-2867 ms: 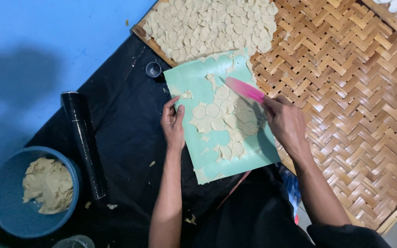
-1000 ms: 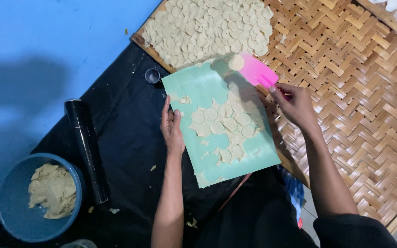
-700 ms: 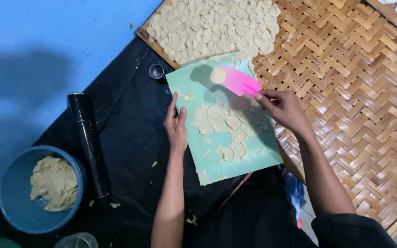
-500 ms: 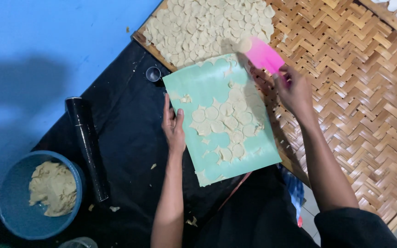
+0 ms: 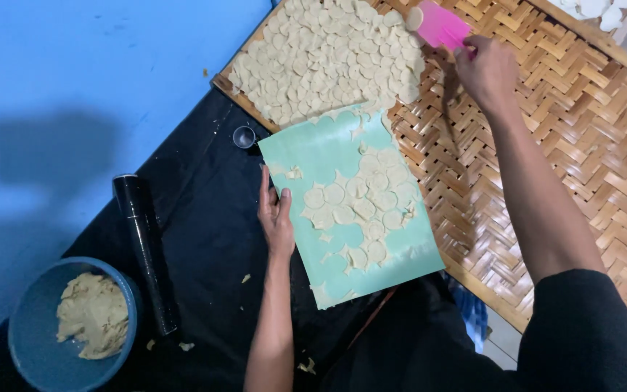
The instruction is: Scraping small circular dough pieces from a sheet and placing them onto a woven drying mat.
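A: Status on the dough rounds?

B: A large pile of cut discs point(image 5: 328, 58) is laid out on the far corner of the woven bamboo tray point(image 5: 582, 160). One more disc point(image 5: 415, 18) is carried on the tip of the pink scraper point(image 5: 440, 27), right at the pile's edge.

A: Hands?

B: The right hand point(image 5: 486, 72) is closed around the scraper handle, arm stretched out over the tray. The left hand point(image 5: 276, 214) lies flat, fingers extended, nothing gripped, pressed on the near-left edge of the mint-green mat point(image 5: 313, 149).

A: What's left on the mat?

B: A cluster of round discs point(image 5: 361, 210) is seen in the middle and right of the mat, not yet lifted. Scrap offcuts are scattered between and around them. The far-left part of the mat is mostly bare. Judged roughly: the bulk is transferred, a smaller batch remains.

A: More dough in reserve?

B: Yes. A lump of uncut dough point(image 5: 92, 316) is held in the blue bowl point(image 5: 30, 341) at the near left, on the black sheet. The black rolling pin point(image 5: 145, 250) is parked beside it, untouched. A small round cutter point(image 5: 244, 136) stands just off the mat's far-left corner.

A: So further batches are likely needed.

B: Judged so; much of the tray is uncovered.
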